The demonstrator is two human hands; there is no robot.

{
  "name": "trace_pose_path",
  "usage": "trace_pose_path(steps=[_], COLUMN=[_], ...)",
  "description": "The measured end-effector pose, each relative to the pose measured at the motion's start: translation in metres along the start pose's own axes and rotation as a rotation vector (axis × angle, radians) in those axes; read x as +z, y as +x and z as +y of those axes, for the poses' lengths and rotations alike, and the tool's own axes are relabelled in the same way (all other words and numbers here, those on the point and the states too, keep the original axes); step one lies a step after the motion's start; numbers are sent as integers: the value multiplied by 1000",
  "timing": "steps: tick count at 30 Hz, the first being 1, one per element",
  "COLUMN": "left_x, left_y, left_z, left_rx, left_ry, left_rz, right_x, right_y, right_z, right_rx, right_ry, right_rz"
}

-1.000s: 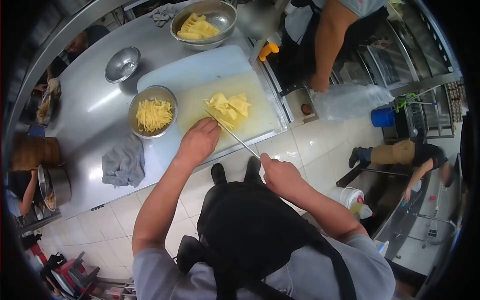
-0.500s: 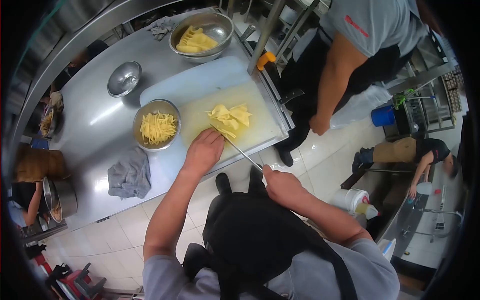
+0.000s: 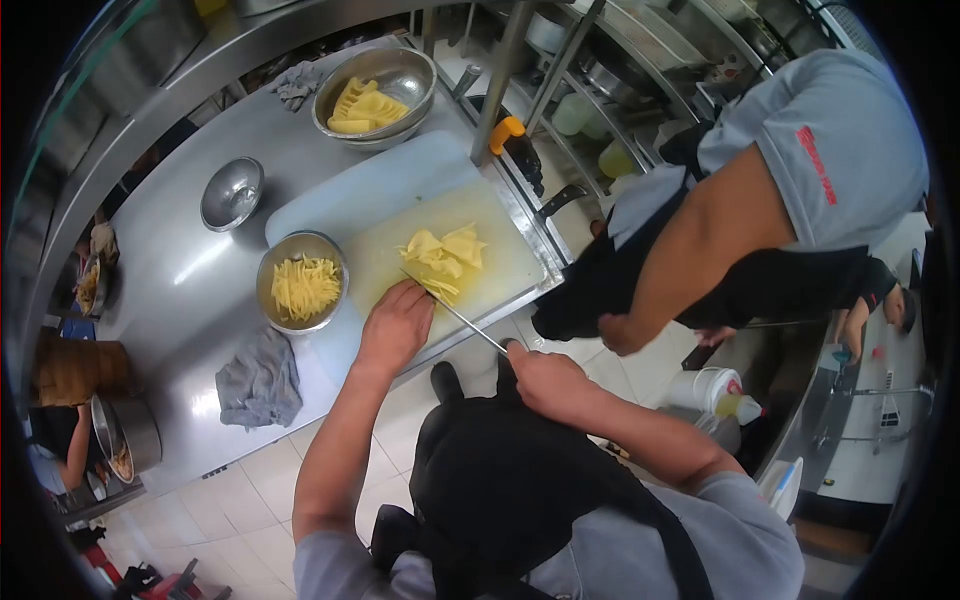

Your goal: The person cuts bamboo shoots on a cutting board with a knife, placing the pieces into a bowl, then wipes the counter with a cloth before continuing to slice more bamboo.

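Note:
My right hand (image 3: 548,380) is closed round the handle of a kitchen knife (image 3: 465,322), its blade slanting up and left over the cutting board (image 3: 390,228). My left hand (image 3: 397,322) is curled at the board's near edge, fingertips pressed down beside the blade; what lies under them is mostly hidden, apparently pale yellow bamboo shoot. Just beyond the blade lie loose thin bamboo shoot slices (image 3: 443,250) and some cut strips. To the left, a steel bowl (image 3: 343,262) holds a heap of bamboo shoot strips (image 3: 305,288).
A larger steel bowl (image 3: 422,75) with ridged bamboo shoot pieces stands behind the board. A small steel bowl (image 3: 232,193) and a grey cloth (image 3: 258,378) are on the table. A co-worker (image 3: 690,240) stands close at right, near another knife's black handle (image 3: 562,200).
The co-worker at right has come nearer and lower in view. The table scene has shifted slightly left as my view moved. Both hands keep their hold, with the knife still against the board.

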State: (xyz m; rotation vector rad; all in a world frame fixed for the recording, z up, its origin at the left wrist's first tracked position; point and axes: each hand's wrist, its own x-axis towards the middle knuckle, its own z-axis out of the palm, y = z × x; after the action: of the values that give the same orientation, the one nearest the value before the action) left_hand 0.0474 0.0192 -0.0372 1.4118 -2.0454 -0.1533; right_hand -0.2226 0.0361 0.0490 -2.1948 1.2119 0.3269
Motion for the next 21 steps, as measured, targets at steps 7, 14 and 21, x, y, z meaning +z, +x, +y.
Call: trace_pose_path(steps=[7, 14, 21], left_x=[-25, 3, 14], left_y=[64, 147, 175], left_z=[6, -20, -18], left_rx=[-87, -209, -320], left_ry=[-28, -89, -22], left_rz=[-29, -559, -842], right_x=[7, 19, 24], right_y=[4, 3, -17], right_z=[-4, 4, 21], right_rx=[-14, -106, -42], right_ry=[44, 125, 258], right_rz=[68, 176, 175])
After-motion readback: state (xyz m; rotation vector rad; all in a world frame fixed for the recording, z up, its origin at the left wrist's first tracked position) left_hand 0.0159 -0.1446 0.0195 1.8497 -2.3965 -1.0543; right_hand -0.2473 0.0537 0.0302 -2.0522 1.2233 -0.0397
